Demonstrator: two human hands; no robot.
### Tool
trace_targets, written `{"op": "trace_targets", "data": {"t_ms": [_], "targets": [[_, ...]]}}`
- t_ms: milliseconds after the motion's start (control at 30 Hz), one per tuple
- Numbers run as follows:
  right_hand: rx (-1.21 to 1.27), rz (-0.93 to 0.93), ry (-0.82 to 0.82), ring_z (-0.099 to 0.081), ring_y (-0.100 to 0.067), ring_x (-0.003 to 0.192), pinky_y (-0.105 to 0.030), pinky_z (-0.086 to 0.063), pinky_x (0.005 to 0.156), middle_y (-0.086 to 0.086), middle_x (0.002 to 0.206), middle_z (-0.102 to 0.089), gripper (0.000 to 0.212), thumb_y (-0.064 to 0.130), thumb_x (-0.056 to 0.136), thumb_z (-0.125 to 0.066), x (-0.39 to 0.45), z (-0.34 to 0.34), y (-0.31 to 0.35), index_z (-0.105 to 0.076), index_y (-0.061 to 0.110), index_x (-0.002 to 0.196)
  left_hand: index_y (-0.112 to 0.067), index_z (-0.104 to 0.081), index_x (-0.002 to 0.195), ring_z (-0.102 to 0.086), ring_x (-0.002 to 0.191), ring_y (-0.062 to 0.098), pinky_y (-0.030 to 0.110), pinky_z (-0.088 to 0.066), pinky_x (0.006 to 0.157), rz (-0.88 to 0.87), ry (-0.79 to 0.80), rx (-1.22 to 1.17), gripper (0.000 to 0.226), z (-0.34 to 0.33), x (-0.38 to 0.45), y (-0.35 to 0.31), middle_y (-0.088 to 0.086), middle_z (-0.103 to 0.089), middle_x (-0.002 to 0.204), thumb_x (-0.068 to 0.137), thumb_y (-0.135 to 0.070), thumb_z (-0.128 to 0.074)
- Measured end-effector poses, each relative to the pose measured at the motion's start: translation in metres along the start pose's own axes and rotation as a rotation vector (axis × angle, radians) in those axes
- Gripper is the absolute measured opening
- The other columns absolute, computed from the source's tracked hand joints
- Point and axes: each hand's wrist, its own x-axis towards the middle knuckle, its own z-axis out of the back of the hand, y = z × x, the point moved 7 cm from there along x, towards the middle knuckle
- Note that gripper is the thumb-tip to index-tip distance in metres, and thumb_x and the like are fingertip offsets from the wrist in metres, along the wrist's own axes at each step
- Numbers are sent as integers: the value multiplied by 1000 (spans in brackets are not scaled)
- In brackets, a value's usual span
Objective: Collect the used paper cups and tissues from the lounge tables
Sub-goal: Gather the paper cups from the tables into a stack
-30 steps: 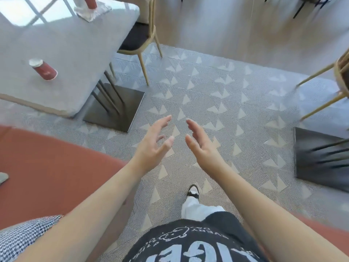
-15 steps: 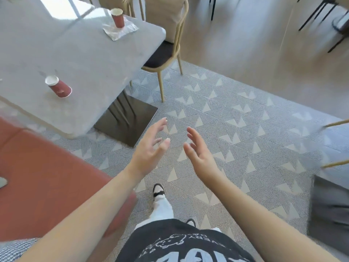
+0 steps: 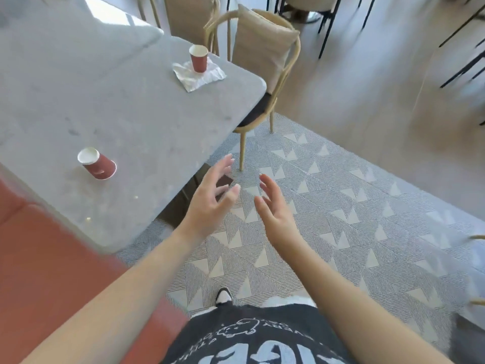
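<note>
Nearest, the left hand (image 3: 210, 203) and right hand (image 3: 275, 208) are held spread and empty over the patterned carpet (image 3: 341, 206), just off the near right corner of the grey table (image 3: 144, 127), apparently readied for a reach. A red paper cup (image 3: 98, 164) is seen lying on its side near the table's near edge, probably knocked over. Further off, at the far right corner, an upright red paper cup (image 3: 198, 59) is stood on a crumpled tissue (image 3: 199, 74), with a cushioned chair (image 3: 262, 61) tucked in beyond

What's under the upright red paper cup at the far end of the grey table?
A crumpled white tissue lies under the upright red paper cup, spread flat on the grey table. The patch directly beneath the cup's base is covered.
</note>
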Motion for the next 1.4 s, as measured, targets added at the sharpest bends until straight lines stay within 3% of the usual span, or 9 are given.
{"op": "trace_targets", "data": {"t_ms": [133,267,400,467,600,700,967,1167,1400], "targets": [[-51,47,52,-35,-1,142,-38,-32,120,14,155,-36,56,41,101,-52,56,-3,13,-31,33,153,-40,-37,149,-44,141,2,28,-48,107,-14,-72,-8,60,22,45,6,-10,-48,153,91,-45,-53],[-76,70,119,-35,0,141,-37,-33,119,14,155,-36,69,60,91,-50,114,-3,22,-30,35,153,-31,-38,150,-45,140,0,18,-48,102,1,-129,16,64,40,89,14,-3,-47,154,90,-46,-53],[-20,84,232,-36,1,140,-36,-32,120,26,148,-36,58,51,96,-52,170,-10,30,-30,42,148,-43,-35,145,-43,141,2,27,-48,106,22,-180,67,60,51,127,18,-7,-45,155,88,-47,-54],[-21,113,277,-37,6,138,-30,-33,119,35,144,-36,60,57,92,-52,195,-13,42,-31,45,146,-43,-35,146,-43,141,2,31,-47,107,44,-227,80,62,60,145,17,-8,-44,155,87,-47,-55],[-22,170,390,-34,12,138,-20,-32,114,25,152,-36,65,55,92,-51,240,-27,66,-31,35,151,-36,-35,151,-42,142,2,33,-47,108,74,-309,102,68,77,171,14,-9,-45,154,86,-44,-57],[-14,193,491,-34,13,137,-13,-31,109,24,153,-35,72,60,89,-50,261,-50,76,-31,32,152,-32,-34,153,-42,143,2,31,-46,107,108,-407,94,72,93,174,21,-11,-45,153,86,-45,-58],[-24,147,700,-37,14,134,-9,-34,105,14,154,-39,59,42,93,-54,281,-138,70,-33,32,147,-45,-31,147,-38,142,-4,20,-41,105,236,-616,98,67,162,145,54,-15,-42,154,85,-48,-57],[-75,140,794,-39,3,137,-34,-35,117,12,153,-38,51,27,100,-55,296,-214,76,-32,31,146,-24,-33,153,-35,141,-10,12,-36,105,257,-740,151,77,243,125,75,-10,-41,153,84,-49,-57],[-130,140,851,-36,18,133,-20,-33,111,30,148,-36,50,38,100,-54,312,-272,87,-32,41,144,-23,-30,157,-30,136,-20,-2,-26,101,370,-714,303,83,293,112,120,-18,-36,152,84,-53,-58]]}}
